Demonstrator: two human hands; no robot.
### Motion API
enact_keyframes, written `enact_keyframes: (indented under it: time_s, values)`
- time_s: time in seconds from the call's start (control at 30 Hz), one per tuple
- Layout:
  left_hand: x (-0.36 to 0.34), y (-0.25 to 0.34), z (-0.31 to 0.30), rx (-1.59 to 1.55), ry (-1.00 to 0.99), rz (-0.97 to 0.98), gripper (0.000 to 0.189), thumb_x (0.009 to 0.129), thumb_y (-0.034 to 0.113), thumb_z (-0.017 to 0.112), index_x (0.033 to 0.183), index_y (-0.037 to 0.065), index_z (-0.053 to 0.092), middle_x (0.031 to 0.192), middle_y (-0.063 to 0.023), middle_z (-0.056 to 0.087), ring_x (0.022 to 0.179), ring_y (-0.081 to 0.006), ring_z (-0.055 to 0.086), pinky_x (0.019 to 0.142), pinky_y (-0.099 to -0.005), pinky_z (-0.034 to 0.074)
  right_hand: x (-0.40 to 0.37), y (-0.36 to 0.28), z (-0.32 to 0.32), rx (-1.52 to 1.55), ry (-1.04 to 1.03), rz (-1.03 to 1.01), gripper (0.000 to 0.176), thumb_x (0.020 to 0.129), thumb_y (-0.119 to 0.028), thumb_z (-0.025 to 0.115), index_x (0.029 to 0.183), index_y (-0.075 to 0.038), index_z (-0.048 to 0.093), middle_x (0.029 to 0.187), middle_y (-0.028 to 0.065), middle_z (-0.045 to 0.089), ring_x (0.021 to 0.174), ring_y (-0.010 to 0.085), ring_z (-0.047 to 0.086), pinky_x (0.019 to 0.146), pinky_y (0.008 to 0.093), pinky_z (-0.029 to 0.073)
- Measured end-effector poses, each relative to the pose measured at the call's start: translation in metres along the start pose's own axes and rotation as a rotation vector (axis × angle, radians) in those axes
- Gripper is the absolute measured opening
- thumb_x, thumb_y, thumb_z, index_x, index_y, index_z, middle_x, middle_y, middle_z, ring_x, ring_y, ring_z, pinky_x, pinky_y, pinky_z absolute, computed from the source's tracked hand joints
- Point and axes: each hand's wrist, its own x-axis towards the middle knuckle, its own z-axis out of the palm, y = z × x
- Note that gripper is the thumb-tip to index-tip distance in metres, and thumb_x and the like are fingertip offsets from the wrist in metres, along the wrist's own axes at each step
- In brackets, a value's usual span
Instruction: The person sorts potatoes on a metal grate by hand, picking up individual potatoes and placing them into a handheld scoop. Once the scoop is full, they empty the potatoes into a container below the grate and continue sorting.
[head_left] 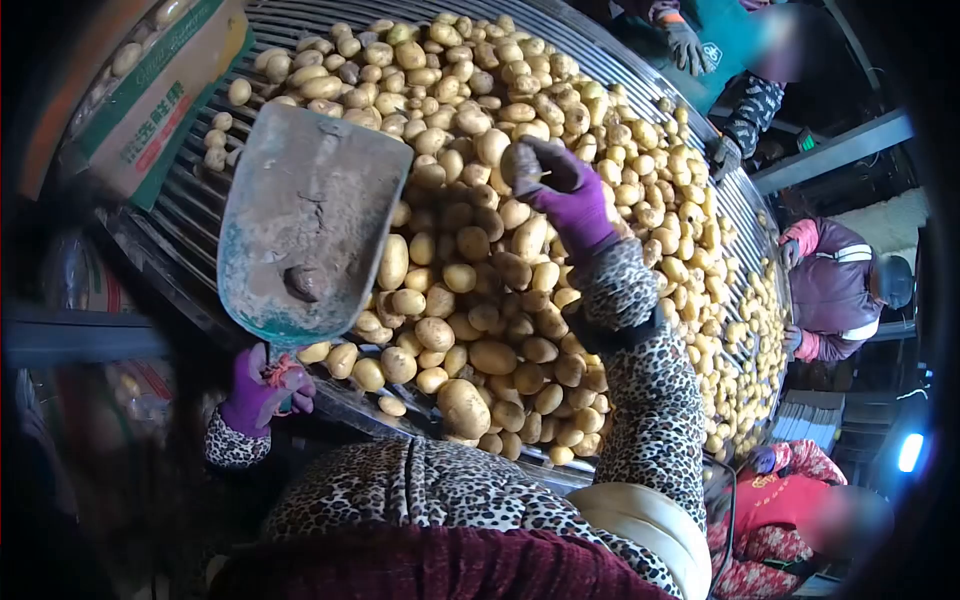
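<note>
My left hand [264, 390], in a purple glove, is closed round the handle of a dirty green scoop [330, 215] shaped like a dustpan. The scoop's pan rests over the potatoes, coated with dried mud, and one dark brown lump [303, 283] lies in it. My right hand [575, 195], in a purple glove with dark fingers, reaches over the heap of potatoes [500, 270]. Its thumb and fingers are closed on a dull brownish potato [523, 168], partly hidden by the fingers. A large potato [463, 408] lies near the front edge.
The potatoes lie on a slatted metal conveyor [190, 185]. A green and white carton [165, 95] stands at the upper left. Along the far right side are several co-workers, one in a maroon jacket [835, 285], another in red [780, 510]. A gloved co-worker's hand [687, 48] shows at the top.
</note>
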Motion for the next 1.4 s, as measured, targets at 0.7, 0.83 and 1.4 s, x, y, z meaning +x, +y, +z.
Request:
enact_keyframes:
  time_s: [0.7,0.83,1.4]
  values:
    - [0.006,0.003,-0.002,-0.016,-0.074,-0.05,0.035,0.082,0.006,0.071,0.109,-0.004,0.052,0.075,-0.0146,0.064,0.057,-0.0218,0.065,0.048,-0.032,0.057,0.031,0.023,-0.115,-1.675,0.105,0.406,0.044,0.083,-0.04,0.069,0.119,-0.016,0.065,0.119,0.013,0.065,0.109,0.0314,0.062,0.091,0.0455,0.05]
    - [0.005,0.004,0.0,-0.02,-0.069,-0.023,0.033,0.082,0.007,0.071,0.107,-0.005,0.053,0.075,-0.015,0.065,0.057,-0.0219,0.066,0.048,-0.0318,0.057,0.039,0.013,-0.112,-1.776,0.045,0.539,0.042,0.086,-0.042,0.065,0.116,-0.013,0.065,0.12,0.0144,0.064,0.111,0.0312,0.062,0.092,0.0471,0.05]
    - [0.004,0.002,-0.001,-0.023,-0.086,-0.018,0.035,0.083,0.013,0.074,0.106,-0.005,0.053,0.075,-0.0157,0.066,0.057,-0.0219,0.067,0.051,-0.0305,0.056,0.072,0.029,-0.095,-1.536,-0.06,0.564,0.066,0.082,-0.044,0.072,0.132,-0.008,0.048,0.124,0.0211,0.063,0.115,0.0364,0.061,0.098,0.0447,0.049]
